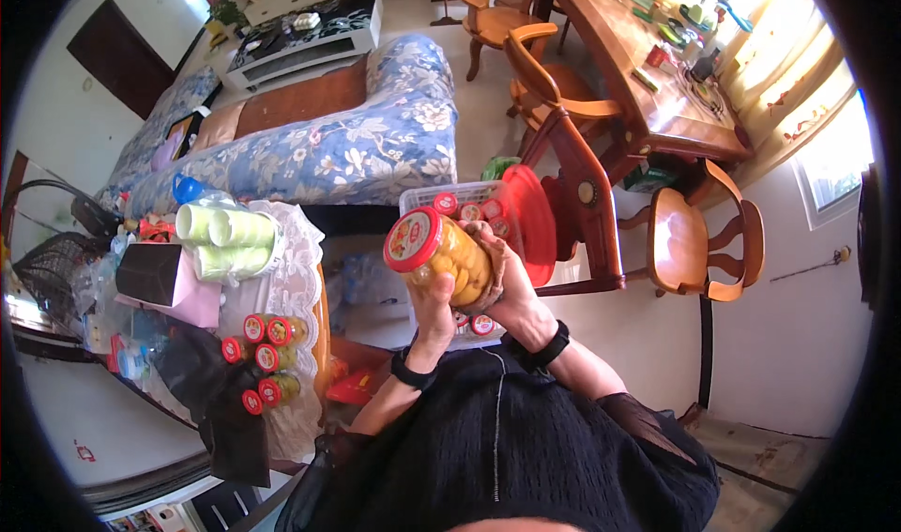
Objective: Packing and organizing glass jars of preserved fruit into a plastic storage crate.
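A glass jar (pixel 450 268) of yellow fruit pieces, its red lid bearing a printed label, is held tilted in front of me. My left hand (pixel 433 314) grips the near side of the glass. From the right, my right hand (pixel 517 282) presses a brown cloth (pixel 496 268) against the jar's side and base. Below and behind the held jar is a clear plastic bin (pixel 415 198) with several red-lidded jars (pixel 471 212) inside. My hands and the held jar hide part of the bin.
On the lace-covered table (pixel 299 250) at left stand several red-lidded jars (pixel 271 356), wrapped light-green cups (pixel 232 240) and a black-and-pink box (pixel 169 286). A red plastic object (pixel 535 226) and a wooden chair (pixel 588 194) are close on the right. A floral-covered sofa (pixel 338 152) lies ahead.
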